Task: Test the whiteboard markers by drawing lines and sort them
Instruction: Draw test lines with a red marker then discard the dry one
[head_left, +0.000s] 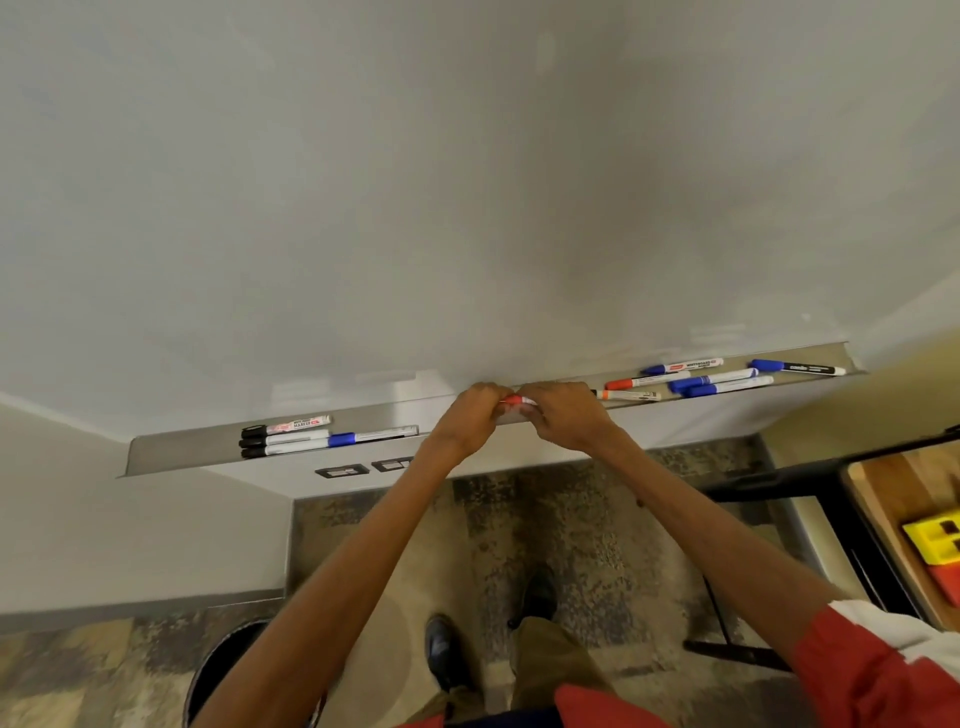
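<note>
1. Two-handed grip on red marker (517, 400) at mid-tray: left hand (470, 418) and right hand (563, 415), fingers curled round its ends, just near of whiteboard (467, 182).
2. Probably uncapping or recapping; cannot tell which. Pull or push straight along the barrel, no bending.
3. Work over tray (182, 451) so a slipped cap lands there.
4. Red tip or cap, white barrel; rest hidden by fingers.
5. Other markers in tray: left group (291, 436) black and blue, right group (717, 379) blue and orange.

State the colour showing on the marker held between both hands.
Red, with white; the marker shows best in head view.
</note>
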